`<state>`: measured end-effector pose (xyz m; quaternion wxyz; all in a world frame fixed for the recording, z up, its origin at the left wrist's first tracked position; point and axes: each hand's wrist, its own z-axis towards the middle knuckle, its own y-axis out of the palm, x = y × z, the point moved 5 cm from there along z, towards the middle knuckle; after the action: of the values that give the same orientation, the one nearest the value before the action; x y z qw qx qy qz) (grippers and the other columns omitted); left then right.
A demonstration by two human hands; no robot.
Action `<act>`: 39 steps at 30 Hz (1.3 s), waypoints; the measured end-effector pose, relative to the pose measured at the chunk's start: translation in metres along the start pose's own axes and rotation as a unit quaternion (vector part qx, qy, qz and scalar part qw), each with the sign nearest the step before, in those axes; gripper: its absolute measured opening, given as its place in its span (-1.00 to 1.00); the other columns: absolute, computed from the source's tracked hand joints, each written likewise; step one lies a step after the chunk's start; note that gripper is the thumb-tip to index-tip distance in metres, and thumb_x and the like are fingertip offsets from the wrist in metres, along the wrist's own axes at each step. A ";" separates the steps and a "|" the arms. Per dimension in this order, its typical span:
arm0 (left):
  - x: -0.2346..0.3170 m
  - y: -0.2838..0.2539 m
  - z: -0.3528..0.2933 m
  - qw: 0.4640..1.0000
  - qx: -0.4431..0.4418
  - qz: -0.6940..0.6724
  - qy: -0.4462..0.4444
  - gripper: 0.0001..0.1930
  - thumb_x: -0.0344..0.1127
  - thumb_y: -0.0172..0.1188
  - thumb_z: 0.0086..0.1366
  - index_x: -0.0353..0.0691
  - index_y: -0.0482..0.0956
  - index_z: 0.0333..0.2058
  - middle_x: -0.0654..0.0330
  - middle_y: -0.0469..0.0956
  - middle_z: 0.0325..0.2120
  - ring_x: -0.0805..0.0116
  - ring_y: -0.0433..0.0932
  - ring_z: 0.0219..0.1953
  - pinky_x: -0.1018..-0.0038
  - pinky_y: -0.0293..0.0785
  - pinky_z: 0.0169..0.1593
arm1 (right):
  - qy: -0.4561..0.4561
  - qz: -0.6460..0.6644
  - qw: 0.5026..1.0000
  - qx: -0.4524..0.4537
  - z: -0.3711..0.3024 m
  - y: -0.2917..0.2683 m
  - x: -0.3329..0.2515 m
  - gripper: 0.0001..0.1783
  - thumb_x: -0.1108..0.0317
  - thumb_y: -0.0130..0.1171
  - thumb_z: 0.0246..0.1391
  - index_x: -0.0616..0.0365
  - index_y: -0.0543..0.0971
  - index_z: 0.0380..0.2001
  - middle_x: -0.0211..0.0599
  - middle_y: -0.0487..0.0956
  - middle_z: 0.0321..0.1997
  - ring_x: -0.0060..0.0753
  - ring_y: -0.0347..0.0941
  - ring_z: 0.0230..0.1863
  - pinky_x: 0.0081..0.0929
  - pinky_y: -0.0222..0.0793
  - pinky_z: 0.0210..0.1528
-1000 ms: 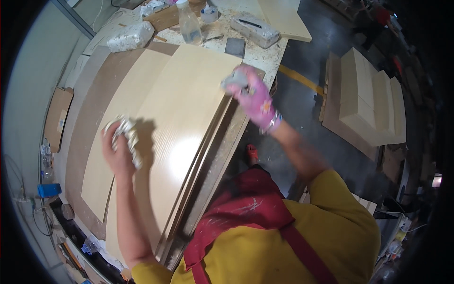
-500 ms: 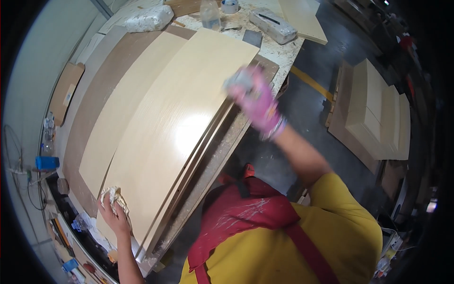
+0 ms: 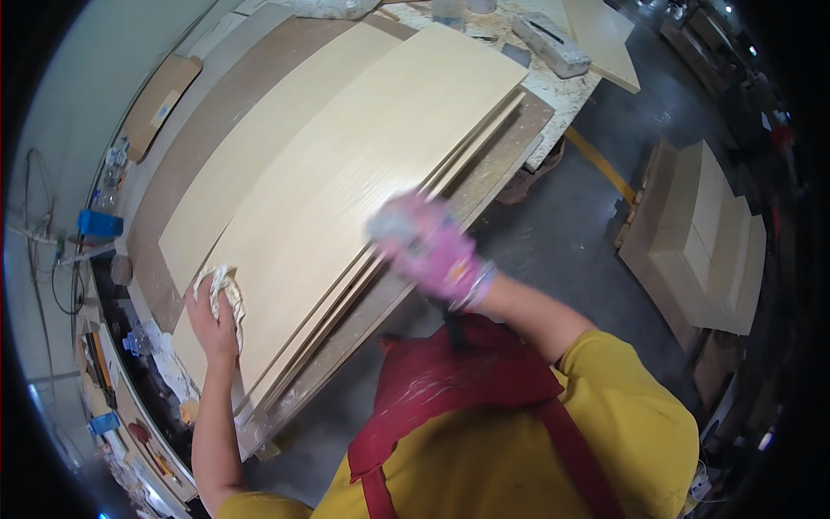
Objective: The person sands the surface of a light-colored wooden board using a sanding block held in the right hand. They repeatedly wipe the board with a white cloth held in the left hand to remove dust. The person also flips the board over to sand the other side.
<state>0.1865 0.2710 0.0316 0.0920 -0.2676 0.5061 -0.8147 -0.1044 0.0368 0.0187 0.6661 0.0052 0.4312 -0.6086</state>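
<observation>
A long pale wood panel (image 3: 346, 156) lies on top of a stack of similar boards on the workbench. My right hand (image 3: 437, 251), in a pink glove, grips a grey block-like pad (image 3: 393, 223) at the panel's near long edge. Motion blurs the glove and pad, so I cannot tell the pad's exact kind. My bare left hand (image 3: 212, 320) rests at the panel's left end, its fingers closed round a crumpled whitish cloth (image 3: 226, 290). Another pale panel (image 3: 251, 143) shows beneath, toward the wall side.
A wrapped grey block (image 3: 552, 45) with a dark pen-like item stands on the bench's far end. More pale panels (image 3: 705, 233) are stacked low on the right, past the grey floor (image 3: 553, 233). A blue box (image 3: 100, 223) and bottles sit along the left wall.
My right hand has swept with the pad from the panel's far end back along the near edge toward me. My left hand still holds the cloth at the left end. The view has shifted.
</observation>
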 end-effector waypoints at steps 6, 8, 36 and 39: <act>-0.006 0.001 0.004 0.994 0.005 -0.104 0.011 -0.69 -0.37 0.10 0.24 -0.30 0.49 -0.04 -0.04 0.41 -0.05 0.02 0.42 -0.01 0.30 0.30 0.10 | 0.162 0.002 0.982 0.094 0.008 -0.024 0.021 -0.54 0.15 0.27 0.03 0.21 0.41 -0.10 -0.03 0.53 -0.31 -0.06 0.52 -0.32 -0.25 0.48 -0.23; -0.008 0.003 0.004 0.993 0.002 -0.120 0.020 -0.70 -0.38 0.10 0.24 -0.31 0.49 -0.05 -0.03 0.41 -0.06 0.03 0.42 -0.02 0.31 0.31 0.09 | 0.137 -0.051 0.988 0.049 -0.013 0.013 -0.028 -0.52 0.12 0.28 -0.01 0.15 0.42 -0.10 -0.14 0.51 -0.25 -0.06 0.49 -0.30 -0.16 0.45 -0.21; -0.108 -0.054 -0.013 0.984 -0.013 -0.097 0.151 -0.71 -0.26 0.13 0.22 -0.16 0.54 -0.09 -0.03 0.47 -0.10 -0.06 0.46 -0.06 0.20 0.39 -0.01 | -0.009 0.035 0.987 -0.155 -0.088 0.222 -0.309 -0.50 0.20 0.35 -0.23 0.09 0.48 -0.16 -0.24 0.50 -0.19 -0.20 0.49 -0.11 -0.29 0.38 -0.08; -0.110 -0.056 -0.013 0.983 -0.022 -0.108 0.145 -0.70 -0.23 0.13 0.21 -0.14 0.55 -0.08 -0.03 0.48 -0.11 -0.05 0.47 -0.08 0.21 0.40 -0.02 | -0.086 0.075 0.962 -0.247 -0.101 0.263 -0.342 -0.52 0.11 0.28 -0.20 0.05 0.48 -0.18 -0.29 0.50 -0.15 -0.25 0.47 -0.05 -0.34 0.35 -0.02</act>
<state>0.2791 0.3536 0.0383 -0.0767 -0.2019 0.4997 -0.8389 0.0907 0.4343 0.0176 0.7253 -0.1796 0.5074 -0.4292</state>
